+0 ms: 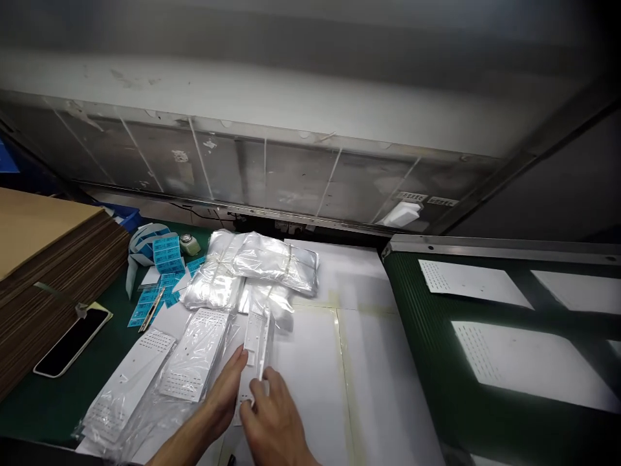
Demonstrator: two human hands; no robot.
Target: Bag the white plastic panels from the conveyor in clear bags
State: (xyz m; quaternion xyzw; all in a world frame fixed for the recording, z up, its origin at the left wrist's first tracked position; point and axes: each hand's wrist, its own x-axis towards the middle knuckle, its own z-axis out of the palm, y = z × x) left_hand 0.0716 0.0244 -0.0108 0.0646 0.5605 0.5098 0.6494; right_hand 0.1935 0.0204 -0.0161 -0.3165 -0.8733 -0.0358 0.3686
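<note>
A long white plastic part (255, 340) in a clear bag lies on the white table sheet (369, 362) in front of me. My left hand (224, 391) rests beside its near end, fingers curled against the part's left edge. My right hand (273, 421) is closed on the part's near end, thumb and fingers pinching it. To the left lie bagged white perforated parts (196, 356) and another (129, 382). Behind them sits a bundle of clear plastic bags (257, 268).
A stack of brown cardboard (48, 272) fills the left, with a black phone (72, 341) by it. Blue labels (162, 272) and a tape roll lie behind. At right a dark green conveyor (436, 362) carries white perforated plates (524, 362).
</note>
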